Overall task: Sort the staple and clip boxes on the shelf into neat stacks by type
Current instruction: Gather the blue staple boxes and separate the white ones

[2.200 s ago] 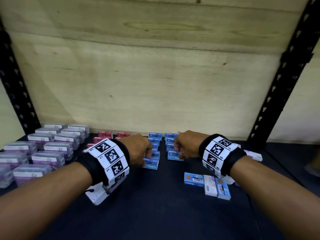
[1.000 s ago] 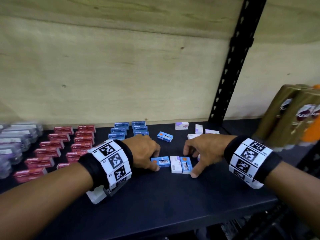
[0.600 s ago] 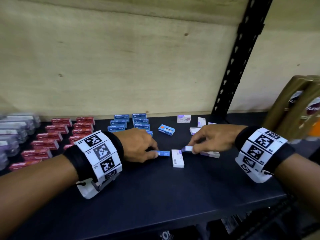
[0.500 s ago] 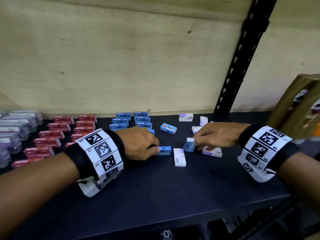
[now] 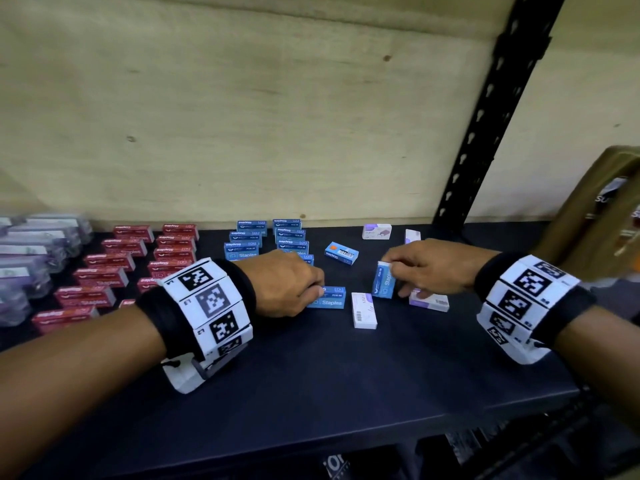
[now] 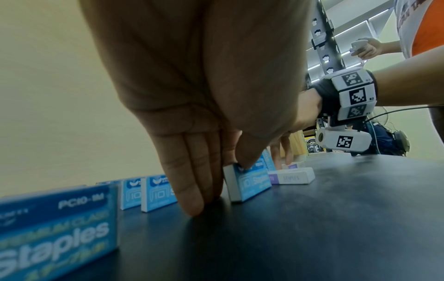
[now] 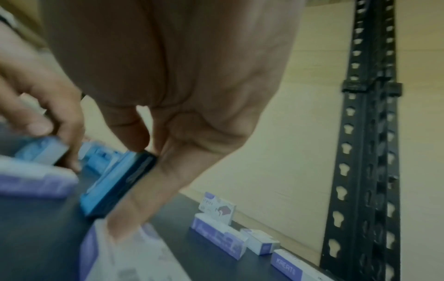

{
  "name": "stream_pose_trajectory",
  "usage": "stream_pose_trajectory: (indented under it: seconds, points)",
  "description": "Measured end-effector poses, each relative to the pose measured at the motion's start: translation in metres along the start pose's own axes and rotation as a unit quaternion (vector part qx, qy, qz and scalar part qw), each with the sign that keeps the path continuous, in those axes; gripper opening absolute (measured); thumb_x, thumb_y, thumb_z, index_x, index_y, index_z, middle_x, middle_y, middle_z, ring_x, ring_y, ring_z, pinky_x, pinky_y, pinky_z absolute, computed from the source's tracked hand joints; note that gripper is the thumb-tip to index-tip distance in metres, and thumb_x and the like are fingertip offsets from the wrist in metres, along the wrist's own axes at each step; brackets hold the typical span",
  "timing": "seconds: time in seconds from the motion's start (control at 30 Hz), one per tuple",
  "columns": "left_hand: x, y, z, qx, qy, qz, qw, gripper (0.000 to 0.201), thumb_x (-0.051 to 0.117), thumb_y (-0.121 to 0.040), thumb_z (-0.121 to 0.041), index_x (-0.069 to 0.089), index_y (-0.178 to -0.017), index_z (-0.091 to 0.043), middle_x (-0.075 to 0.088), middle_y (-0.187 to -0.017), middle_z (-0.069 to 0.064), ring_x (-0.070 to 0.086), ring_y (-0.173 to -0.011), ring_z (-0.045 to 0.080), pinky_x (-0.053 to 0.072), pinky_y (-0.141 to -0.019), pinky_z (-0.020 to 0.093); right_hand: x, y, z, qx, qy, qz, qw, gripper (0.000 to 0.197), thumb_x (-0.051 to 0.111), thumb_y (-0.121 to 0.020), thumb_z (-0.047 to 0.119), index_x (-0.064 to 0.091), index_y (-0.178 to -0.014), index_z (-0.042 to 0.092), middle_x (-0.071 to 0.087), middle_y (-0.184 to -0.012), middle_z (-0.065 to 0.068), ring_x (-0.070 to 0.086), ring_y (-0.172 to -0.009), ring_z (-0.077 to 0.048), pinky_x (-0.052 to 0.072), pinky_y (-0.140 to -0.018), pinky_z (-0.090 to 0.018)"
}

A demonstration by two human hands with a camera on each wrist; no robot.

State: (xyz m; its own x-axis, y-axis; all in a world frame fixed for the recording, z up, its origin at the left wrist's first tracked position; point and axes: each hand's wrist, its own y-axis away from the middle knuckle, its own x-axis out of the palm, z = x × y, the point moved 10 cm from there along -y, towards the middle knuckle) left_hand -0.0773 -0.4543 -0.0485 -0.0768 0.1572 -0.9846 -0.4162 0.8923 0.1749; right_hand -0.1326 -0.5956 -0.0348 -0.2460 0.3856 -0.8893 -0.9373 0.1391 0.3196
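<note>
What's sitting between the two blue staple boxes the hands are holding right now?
In the head view, a white staple box lies flat on the shelf in the gap, slightly nearer the camera, between the left hand's blue box and the right hand's blue box.

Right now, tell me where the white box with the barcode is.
In the head view the white barcode box lies flat on the dark shelf, centre front, between the left hand and right hand.
</note>
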Motion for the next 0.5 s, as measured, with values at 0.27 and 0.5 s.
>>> stream_pose_trajectory:
  seconds: [0.27,0.5]
  points:
    - [-0.002,0.007,-0.001,-0.01,0.002,-0.002,1.0,0.035,0.033,-0.102,-0.039,0.057,-0.118,-0.02,0.063,-0.112,0.003,0.058,-0.101,0.02,0.047,-0.09,0.036,-0.008,-0.007,0.025,-0.029,0.14,-0.028,0.989,0.014,0.056,-0.089,0.03,0.062,-0.1,0.028,0.073,-0.086,0.003,0.069,-0.078,-0.015,0.058,-0.076,-0.035]
    - [-0.011,0.049,0.018,-0.008,-0.021,-0.024,0.999,0.036,0.034,-0.102,-0.039,0.061,-0.113,-0.019,0.061,-0.109,-0.001,0.056,-0.102,0.018,0.045,-0.092,0.033,-0.033,-0.013,0.057,-0.058,0.159,-0.082,0.982,0.018,0.059,-0.087,0.036,0.059,-0.103,0.029,0.056,-0.086,0.013,0.056,-0.087,-0.015,0.047,-0.078,-0.031]
